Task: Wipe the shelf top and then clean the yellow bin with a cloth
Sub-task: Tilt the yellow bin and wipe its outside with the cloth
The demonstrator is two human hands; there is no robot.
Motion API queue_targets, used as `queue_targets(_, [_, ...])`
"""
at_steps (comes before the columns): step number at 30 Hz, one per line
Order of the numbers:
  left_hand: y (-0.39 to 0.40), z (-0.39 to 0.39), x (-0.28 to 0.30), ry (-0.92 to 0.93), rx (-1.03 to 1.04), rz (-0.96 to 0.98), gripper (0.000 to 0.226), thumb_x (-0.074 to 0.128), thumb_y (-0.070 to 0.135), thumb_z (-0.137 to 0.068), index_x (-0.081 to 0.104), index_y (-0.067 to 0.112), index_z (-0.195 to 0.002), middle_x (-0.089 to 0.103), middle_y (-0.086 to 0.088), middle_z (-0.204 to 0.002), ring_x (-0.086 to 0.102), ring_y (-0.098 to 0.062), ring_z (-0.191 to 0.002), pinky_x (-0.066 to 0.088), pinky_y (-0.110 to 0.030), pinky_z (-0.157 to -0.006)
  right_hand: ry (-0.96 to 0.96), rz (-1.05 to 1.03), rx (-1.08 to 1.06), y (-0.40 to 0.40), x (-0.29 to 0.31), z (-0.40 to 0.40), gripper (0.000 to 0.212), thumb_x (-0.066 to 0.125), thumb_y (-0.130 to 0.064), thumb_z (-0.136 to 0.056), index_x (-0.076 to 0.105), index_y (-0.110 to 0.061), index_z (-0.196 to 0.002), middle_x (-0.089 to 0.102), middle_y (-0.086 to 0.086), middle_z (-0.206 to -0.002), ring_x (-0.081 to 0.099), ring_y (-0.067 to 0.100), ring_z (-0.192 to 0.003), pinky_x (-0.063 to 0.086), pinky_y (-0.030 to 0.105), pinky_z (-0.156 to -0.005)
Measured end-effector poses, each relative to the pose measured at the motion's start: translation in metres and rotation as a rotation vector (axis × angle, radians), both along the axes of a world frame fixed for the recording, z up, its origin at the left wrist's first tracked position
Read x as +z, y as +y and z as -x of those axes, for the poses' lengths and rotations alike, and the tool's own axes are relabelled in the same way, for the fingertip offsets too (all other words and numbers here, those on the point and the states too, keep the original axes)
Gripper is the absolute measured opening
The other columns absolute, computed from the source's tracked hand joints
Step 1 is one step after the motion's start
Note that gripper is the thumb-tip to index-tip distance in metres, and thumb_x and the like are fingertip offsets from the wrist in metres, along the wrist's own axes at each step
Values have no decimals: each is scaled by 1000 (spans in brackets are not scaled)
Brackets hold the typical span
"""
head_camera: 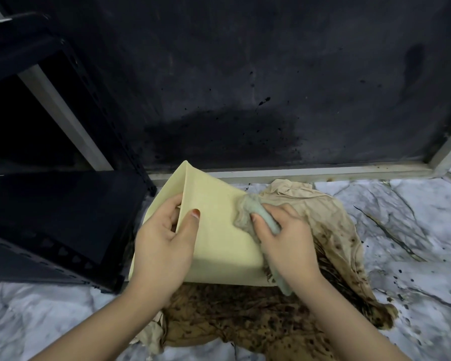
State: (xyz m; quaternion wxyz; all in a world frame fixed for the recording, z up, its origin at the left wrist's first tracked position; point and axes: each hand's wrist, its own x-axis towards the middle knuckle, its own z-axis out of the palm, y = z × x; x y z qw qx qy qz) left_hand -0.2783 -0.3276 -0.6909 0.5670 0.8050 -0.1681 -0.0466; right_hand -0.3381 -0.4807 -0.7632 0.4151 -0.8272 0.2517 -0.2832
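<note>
The pale yellow bin (219,230) is tipped on its side on the floor, one flat wall facing up. My left hand (164,246) grips its left corner edge, thumb on the top wall and fingers around the side. My right hand (284,241) presses a crumpled grey-green cloth (248,214) against the bin's right edge. Part of the cloth hangs below my palm. The black metal shelf (57,220) stands at the left, its lower boards in view; its top is out of view.
A large stained beige-brown sheet (271,316) lies under the bin and spreads toward me and to the right. The floor (414,230) is white marble-patterned with dark specks. A dark spattered wall (245,87) with a pale baseboard rises right behind the bin.
</note>
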Motion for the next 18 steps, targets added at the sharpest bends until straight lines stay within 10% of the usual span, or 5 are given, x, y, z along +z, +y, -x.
queue_targets(11, [-2, -1, 1, 17, 25, 0, 26, 54, 16, -90, 63, 40, -90, 72, 28, -85, 67, 5, -77, 50, -19, -70, 181, -167, -249, -52, -65, 37, 30, 54, -33, -88, 68, -10, -101, 63, 11, -77, 56, 24, -65, 38, 31, -54])
queue_targets(18, [-1, -4, 2, 3, 14, -24, 32, 54, 16, -90, 62, 47, -87, 71, 31, -86, 67, 4, -82, 50, -23, -75, 91, -198, -360, -24, -71, 56, 22, 61, -16, -85, 68, -8, -105, 57, 6, -92, 53, 23, -87, 40, 33, -77])
